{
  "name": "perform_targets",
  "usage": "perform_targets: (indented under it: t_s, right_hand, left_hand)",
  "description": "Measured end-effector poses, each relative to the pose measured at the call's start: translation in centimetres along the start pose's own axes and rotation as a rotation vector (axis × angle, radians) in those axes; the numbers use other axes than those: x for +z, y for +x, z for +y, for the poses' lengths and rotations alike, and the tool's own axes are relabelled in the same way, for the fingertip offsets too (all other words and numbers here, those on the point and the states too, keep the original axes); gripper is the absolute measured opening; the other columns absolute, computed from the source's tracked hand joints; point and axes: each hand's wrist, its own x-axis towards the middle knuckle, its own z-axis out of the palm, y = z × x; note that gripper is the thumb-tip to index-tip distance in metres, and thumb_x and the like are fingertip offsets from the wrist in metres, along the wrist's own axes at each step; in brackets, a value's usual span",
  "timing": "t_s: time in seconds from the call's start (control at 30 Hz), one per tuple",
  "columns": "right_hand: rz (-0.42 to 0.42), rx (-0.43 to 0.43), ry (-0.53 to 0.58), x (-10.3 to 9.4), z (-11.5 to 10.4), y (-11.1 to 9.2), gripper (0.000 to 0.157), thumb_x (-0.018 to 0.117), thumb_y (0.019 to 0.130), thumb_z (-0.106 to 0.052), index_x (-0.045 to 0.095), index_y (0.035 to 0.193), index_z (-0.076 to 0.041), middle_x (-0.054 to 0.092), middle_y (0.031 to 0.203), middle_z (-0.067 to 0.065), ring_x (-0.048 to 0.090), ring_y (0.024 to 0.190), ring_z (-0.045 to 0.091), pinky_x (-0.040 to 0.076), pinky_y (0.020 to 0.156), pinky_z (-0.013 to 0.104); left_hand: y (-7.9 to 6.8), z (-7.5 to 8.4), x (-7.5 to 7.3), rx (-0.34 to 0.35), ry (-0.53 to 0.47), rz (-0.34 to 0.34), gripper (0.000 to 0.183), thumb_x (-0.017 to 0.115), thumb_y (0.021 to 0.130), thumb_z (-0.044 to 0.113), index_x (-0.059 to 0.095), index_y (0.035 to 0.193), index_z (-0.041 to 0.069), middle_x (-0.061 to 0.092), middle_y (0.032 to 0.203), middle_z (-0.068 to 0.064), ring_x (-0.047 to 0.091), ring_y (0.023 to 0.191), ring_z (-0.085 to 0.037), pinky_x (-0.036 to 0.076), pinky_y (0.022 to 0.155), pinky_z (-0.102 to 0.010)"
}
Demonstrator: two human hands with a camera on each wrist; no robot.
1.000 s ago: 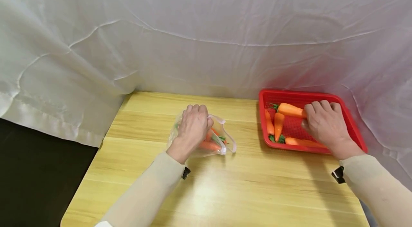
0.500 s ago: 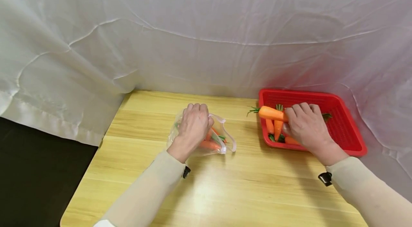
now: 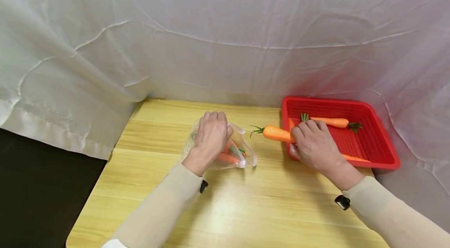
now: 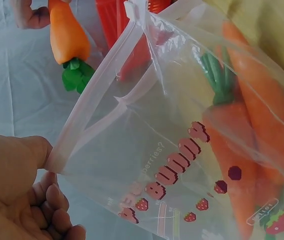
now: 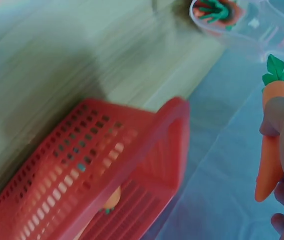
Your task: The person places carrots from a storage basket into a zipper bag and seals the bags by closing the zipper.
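Observation:
My left hand [image 3: 211, 136] pinches the top edge of a clear zip bag [image 4: 106, 175] between thumb and finger. The bag's mouth gapes toward the right. Inside it lie carrots [image 4: 232, 145] with green tops, seen through printed plastic. In my right hand [image 3: 314, 144] is an orange carrot [image 3: 275, 133], gripped around its body, its leafy end pointing left at the bag. The hand hangs over the left rim of a red basket [image 3: 384, 142]. The right wrist view shows thumb and fingers around the same carrot [image 5: 269, 165].
More carrots lie in the basket, one [image 3: 332, 122] along its back side; my right hand hides part of the others. Both basket and bag rest on a wooden table [image 3: 246, 209]. A pale grey cloth [image 3: 225, 45] hangs behind the table and along the sides.
My right hand has carried the carrot leftward from inside the basket to its left rim, uncovering another carrot at the back. The left hand and bag have stayed in place.

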Motion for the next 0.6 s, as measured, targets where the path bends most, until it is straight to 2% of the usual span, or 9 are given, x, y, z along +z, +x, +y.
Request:
perform_targets:
  t_s: [0.3,0.47,0.6]
  right_hand:
    - [-0.012,-0.062,0.048,0.1,-3.1,0.9,0.025,0.051,0.089,-0.027,0.055,0.094,-0.003,0.055,0.084,0.013,0.052,0.081,0.037,0.042,0.079,0.054]
    - [-0.059,-0.078,0.059,0.2,-5.0,1.4,0.023,0.060,0.087,-0.028,0.055,0.092,-0.006,0.056,0.085,0.010,0.051,0.081,0.033,0.042,0.077,0.048]
    - [-0.091,-0.076,0.049,0.6,-6.2,2.0,0.025,0.068,0.085,-0.029,0.055,0.090,-0.008,0.057,0.084,0.008,0.051,0.080,0.032,0.040,0.075,0.045]
  left_hand:
    - [0.3,0.4,-0.3,0.000,-0.006,0.003,0.025,0.062,0.090,0.010,0.046,0.072,0.011,0.044,0.067,-0.003,0.041,0.068,-0.024,0.037,0.065,-0.033]
    - [0.5,0.7,-0.5,-0.010,-0.023,0.004,0.025,0.062,0.093,0.012,0.046,0.073,0.011,0.044,0.068,-0.003,0.042,0.069,-0.024,0.039,0.067,-0.034]
    - [0.7,1.1,-0.6,-0.007,-0.049,0.033,0.026,0.062,0.093,0.010,0.046,0.072,0.011,0.041,0.067,-0.002,0.042,0.068,-0.024,0.039,0.068,-0.034]
